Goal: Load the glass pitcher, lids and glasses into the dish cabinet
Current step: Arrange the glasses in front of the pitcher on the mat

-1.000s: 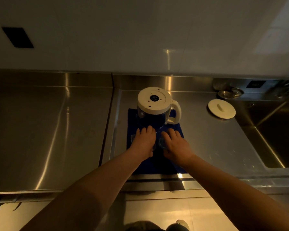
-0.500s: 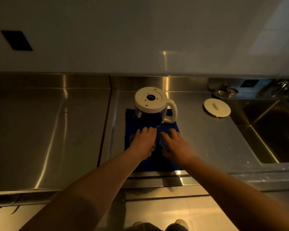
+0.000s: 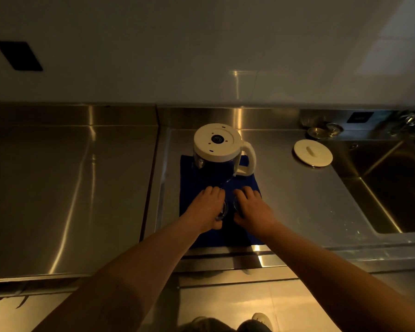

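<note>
Both hands lie palm-down on two small clear glasses: the left hand (image 3: pixel 207 207) curls over one clear round glass (image 3: pixel 222 210), the right hand (image 3: pixel 253 208) over the other clear glass (image 3: pixel 236 204). Both glasses stand on one dark blue rectangular cloth (image 3: pixel 186 185) on the brushed steel surface (image 3: pixel 297 200). Behind them sits one inverted glass pitcher with cream plastic base and handle (image 3: pixel 217 152); one round cream lid (image 3: pixel 313 156) lies beside the steel sink (image 3: pixel 393 188).
</note>
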`<act>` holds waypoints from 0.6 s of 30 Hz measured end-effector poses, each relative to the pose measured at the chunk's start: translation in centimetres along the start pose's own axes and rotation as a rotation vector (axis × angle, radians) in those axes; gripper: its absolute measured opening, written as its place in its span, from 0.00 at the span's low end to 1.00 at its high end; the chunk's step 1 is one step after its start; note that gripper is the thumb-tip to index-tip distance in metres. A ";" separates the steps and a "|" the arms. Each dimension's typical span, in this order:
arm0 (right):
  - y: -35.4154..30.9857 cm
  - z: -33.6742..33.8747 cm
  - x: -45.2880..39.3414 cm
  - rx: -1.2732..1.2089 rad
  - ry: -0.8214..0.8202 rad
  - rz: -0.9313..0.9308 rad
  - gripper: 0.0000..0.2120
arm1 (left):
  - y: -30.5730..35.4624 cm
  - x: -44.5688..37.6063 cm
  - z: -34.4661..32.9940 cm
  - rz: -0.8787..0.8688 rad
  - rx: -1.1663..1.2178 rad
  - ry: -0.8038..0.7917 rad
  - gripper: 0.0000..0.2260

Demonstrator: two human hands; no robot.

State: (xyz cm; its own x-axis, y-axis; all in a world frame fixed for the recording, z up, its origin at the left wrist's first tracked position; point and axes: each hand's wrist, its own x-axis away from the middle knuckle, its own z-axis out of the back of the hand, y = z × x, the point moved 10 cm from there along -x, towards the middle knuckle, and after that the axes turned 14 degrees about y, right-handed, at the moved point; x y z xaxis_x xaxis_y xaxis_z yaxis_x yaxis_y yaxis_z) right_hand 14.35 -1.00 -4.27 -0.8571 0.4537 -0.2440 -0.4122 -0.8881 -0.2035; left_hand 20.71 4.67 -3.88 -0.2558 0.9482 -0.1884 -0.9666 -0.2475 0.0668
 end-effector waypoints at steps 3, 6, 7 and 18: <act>0.8 0.0 -0.2 -0.035 0.009 -0.051 0.31 | 0.3 -0.1 -0.2 -0.039 -0.030 0.019 0.34; 1.7 0.1 -0.4 -0.050 0.011 -0.080 0.31 | 0.4 -0.4 -0.2 -0.060 -0.044 0.025 0.33; 1.8 0.0 -0.4 -0.050 0.007 -0.077 0.31 | 0.5 -0.4 -0.3 -0.063 -0.054 0.025 0.33; 1.6 -1.2 -0.1 0.053 -0.030 -0.041 0.32 | -0.9 -0.1 -3.0 0.015 -0.105 -0.082 0.35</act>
State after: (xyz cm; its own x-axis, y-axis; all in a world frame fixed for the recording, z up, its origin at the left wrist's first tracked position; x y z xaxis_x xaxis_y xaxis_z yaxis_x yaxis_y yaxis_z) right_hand 14.13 -2.42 -5.76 -0.8478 0.4877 -0.2081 -0.4619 -0.8720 -0.1619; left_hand 21.62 4.18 -6.83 -0.2722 0.9562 -0.1075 -0.9602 -0.2773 -0.0351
